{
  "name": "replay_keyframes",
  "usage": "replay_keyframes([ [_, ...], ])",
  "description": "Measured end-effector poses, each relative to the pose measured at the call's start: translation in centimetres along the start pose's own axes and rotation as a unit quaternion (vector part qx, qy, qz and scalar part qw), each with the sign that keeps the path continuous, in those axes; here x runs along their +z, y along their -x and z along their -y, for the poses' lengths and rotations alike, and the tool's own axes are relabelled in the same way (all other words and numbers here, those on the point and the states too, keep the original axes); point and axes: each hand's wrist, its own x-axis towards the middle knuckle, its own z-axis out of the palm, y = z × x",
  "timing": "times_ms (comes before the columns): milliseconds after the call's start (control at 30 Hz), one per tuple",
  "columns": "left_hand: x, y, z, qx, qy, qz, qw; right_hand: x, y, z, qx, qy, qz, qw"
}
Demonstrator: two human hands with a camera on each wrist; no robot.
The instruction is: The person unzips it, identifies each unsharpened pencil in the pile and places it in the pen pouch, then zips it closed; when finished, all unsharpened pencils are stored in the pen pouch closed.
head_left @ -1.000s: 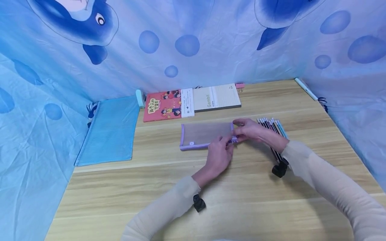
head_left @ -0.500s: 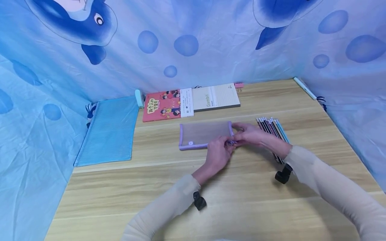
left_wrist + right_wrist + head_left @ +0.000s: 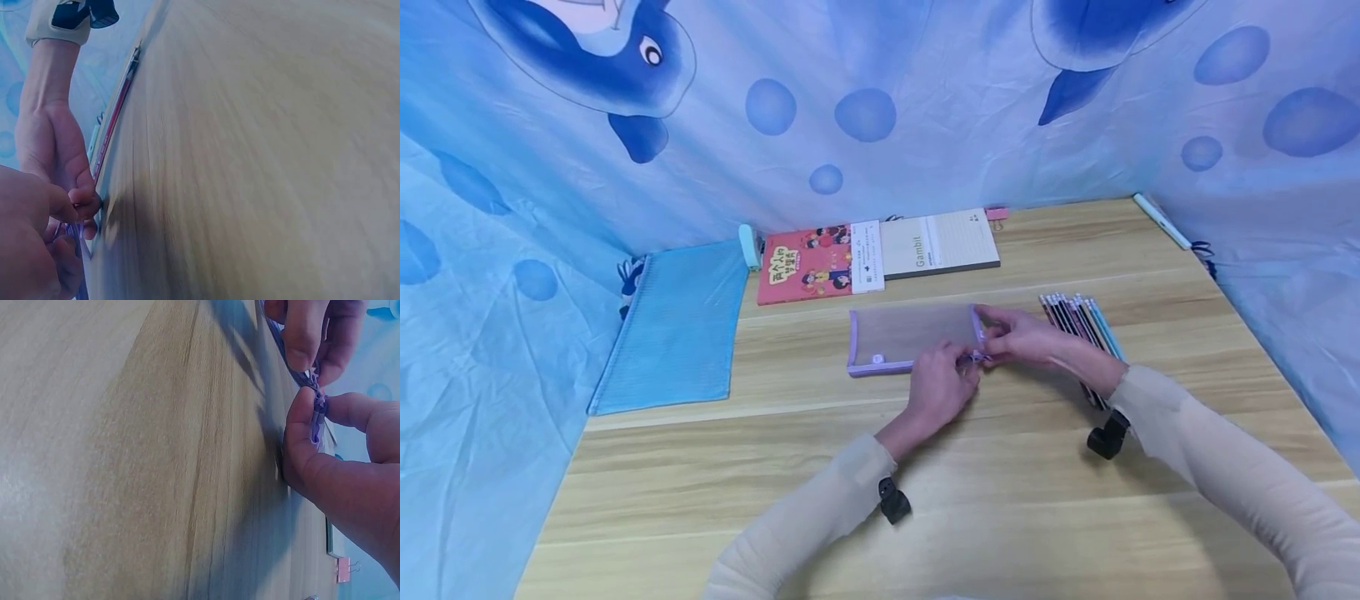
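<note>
A flat purple-edged mesh pencil pouch (image 3: pixel 910 327) with a zip along its near edge lies mid-table in the head view. My right hand (image 3: pixel 1026 336) grips its right end, thumb and finger pinching the purple corner (image 3: pixel 317 422) in the right wrist view. My left hand (image 3: pixel 938 387) is just left of that corner, its fingertips pinching the zip edge beside a small shiny piece. In the left wrist view the two hands meet over the edge, and the left fingers hide part of it. Several pencils (image 3: pixel 1063 312) lie in a bundle beyond my right wrist.
Behind the pouch lie a red book (image 3: pixel 805 265) and a Gambit notebook (image 3: pixel 951 242), with a pink binder clip (image 3: pixel 996 214) beside them. A blue mesh folder (image 3: pixel 670 329) is at left, a turquoise stapler-like item (image 3: pixel 748 247) near it. A pale turquoise pen (image 3: pixel 1161 221) lies back right.
My right hand has shifted slightly toward me along the pouch's right end, its fingers now lower on the corner. My left hand stays at the zip edge, moved a little left.
</note>
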Motion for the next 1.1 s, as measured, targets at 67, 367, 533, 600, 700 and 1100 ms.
replay_keyframes([
  [67,-0.2,0.1,0.3,0.003,-0.011,0.005,0.9999,-0.1,-0.1,0.0,0.0,0.004,0.001,1.0],
  [367,-1.6,0.9,2.4,0.01,-0.044,-0.016,0.9988,-0.4,-0.1,0.4,0.009,0.01,-0.003,1.0],
  [533,-2.6,2.1,4.1,0.003,-0.041,-0.022,0.9989,-0.5,-0.1,0.1,0.007,0.009,-0.002,1.0],
  [600,-3.1,2.8,4.9,0.0,-0.042,-0.024,0.9988,-0.5,0.0,-0.2,0.01,0.01,0.0,1.0],
  [700,-4.1,3.7,6.1,0.0,-0.051,-0.032,0.9982,-0.4,-0.1,-0.2,0.011,0.019,0.005,1.0],
  [1100,-7.1,5.4,9.4,-0.015,-0.044,-0.082,0.9955,-0.3,0.3,0.2,0.019,0.037,-0.002,0.999],
])
